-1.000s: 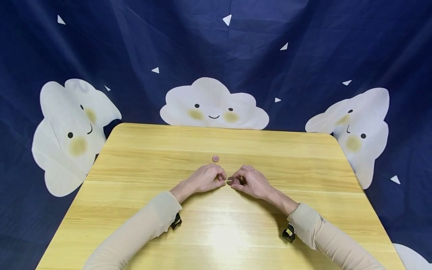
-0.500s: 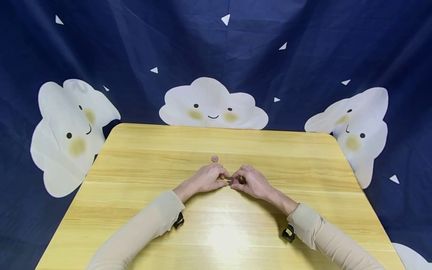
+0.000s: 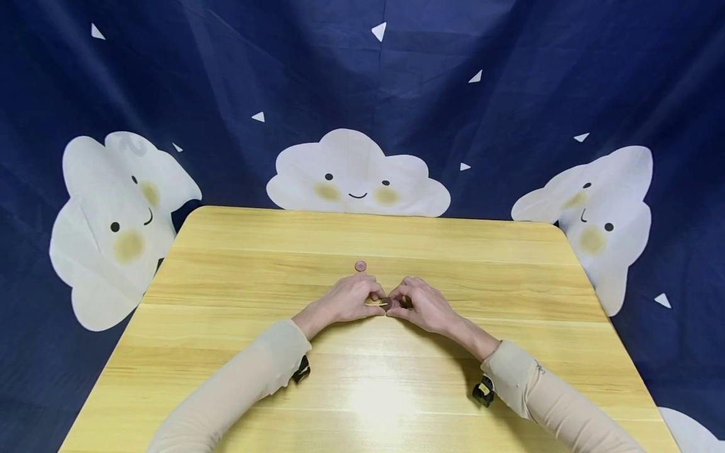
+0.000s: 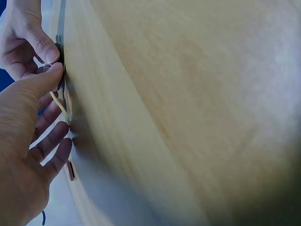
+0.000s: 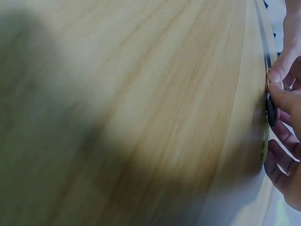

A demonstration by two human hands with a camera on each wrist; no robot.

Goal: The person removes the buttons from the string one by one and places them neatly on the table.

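My two hands meet at the middle of the wooden table (image 3: 238, 264). The left hand (image 3: 372, 300) pinches a thin pale stick (image 3: 376, 304) between thumb and fingers; the left wrist view shows the same stick (image 4: 59, 105) in that pinch. The right hand (image 3: 399, 302) pinches a small dark brown button (image 3: 389, 303), seen edge-on as a dark button (image 5: 270, 113) in the right wrist view. The stick's tip touches the button. A pink button (image 3: 360, 265) lies loose on the table just beyond the left hand.
A dark blue cloth backdrop (image 3: 510, 94) with white smiling clouds hangs behind and around the table. Both forearms in beige sleeves (image 3: 249, 371) rest on the near half of the table. Black wrist straps (image 3: 483, 390) show under the cuffs.
The left hand has edged right toward the right hand, closing the small gap, so the stick now meets the dark button. The pink button has not moved.
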